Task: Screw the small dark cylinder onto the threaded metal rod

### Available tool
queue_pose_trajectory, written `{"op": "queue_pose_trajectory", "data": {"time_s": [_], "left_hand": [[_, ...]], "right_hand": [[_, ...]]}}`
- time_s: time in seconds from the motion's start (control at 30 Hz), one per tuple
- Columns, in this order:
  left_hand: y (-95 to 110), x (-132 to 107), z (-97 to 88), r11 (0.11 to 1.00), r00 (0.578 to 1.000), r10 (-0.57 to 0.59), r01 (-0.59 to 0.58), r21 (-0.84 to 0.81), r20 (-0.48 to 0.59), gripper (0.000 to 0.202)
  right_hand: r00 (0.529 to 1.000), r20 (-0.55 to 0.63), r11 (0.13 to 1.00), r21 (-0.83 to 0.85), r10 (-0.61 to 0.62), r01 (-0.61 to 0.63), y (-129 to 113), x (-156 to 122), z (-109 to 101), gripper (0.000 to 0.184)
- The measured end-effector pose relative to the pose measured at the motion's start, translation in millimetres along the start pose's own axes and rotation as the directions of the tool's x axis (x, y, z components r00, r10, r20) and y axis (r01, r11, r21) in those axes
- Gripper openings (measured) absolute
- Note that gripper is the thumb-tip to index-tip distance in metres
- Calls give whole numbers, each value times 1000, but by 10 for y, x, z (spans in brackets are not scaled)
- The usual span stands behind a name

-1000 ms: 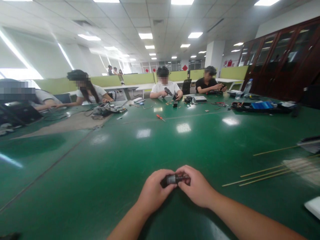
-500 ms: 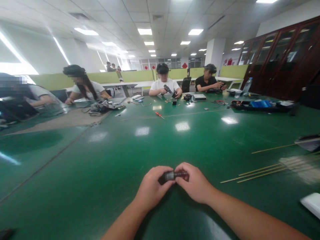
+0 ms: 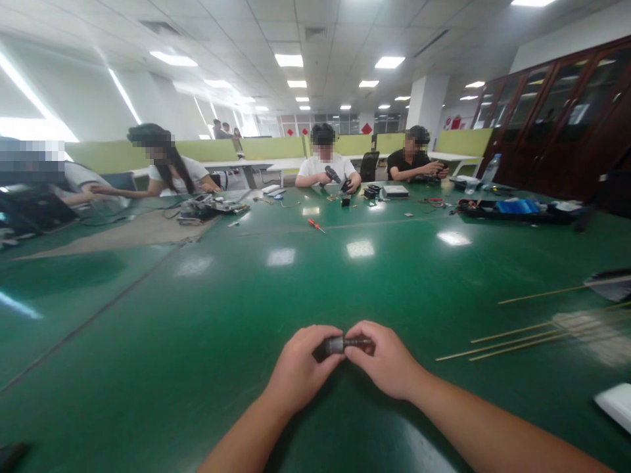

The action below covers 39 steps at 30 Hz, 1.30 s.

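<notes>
Close to me, over the green table (image 3: 227,309), both hands meet around one small part, a dark grey metal cylinder (image 3: 336,345) with a thinner ridged shaft (image 3: 355,341) on its right side. It may be a small motor, but its exact kind is unclear. My left hand (image 3: 300,364) is closed round the cylinder, thumb and fingers on either side; the palm hides its left end. With thumb and forefinger, my right hand (image 3: 382,360) pinches the shaft, whose tip is partly covered by the fingers.
Several thin sticks (image 3: 513,341) lie to the right, near a white object (image 3: 614,402). Farther off are a red screwdriver (image 3: 316,226) and a black tray (image 3: 522,211) of parts. Across the table sit several people, one holding a power drill (image 3: 332,174).
My hands keep nearly the same hold on the part. At the far left, a seated person's arm now reaches toward the neighbouring person. The view has shifted very slightly.
</notes>
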<state>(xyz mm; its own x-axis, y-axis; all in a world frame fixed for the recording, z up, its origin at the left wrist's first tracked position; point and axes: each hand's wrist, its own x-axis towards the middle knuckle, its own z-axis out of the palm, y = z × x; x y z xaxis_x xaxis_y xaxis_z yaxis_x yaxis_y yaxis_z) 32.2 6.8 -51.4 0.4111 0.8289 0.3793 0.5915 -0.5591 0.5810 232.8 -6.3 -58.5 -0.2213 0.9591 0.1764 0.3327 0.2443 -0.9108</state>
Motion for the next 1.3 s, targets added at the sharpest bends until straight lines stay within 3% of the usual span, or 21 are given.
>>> {"op": "queue_pose_trajectory", "data": {"time_s": [1.3], "left_hand": [[-12, -10, 1, 999, 998, 41, -41, -2, -38, 26]], "right_hand": [[1000, -9, 999, 38, 23, -22, -3, -6, -32, 8]]}}
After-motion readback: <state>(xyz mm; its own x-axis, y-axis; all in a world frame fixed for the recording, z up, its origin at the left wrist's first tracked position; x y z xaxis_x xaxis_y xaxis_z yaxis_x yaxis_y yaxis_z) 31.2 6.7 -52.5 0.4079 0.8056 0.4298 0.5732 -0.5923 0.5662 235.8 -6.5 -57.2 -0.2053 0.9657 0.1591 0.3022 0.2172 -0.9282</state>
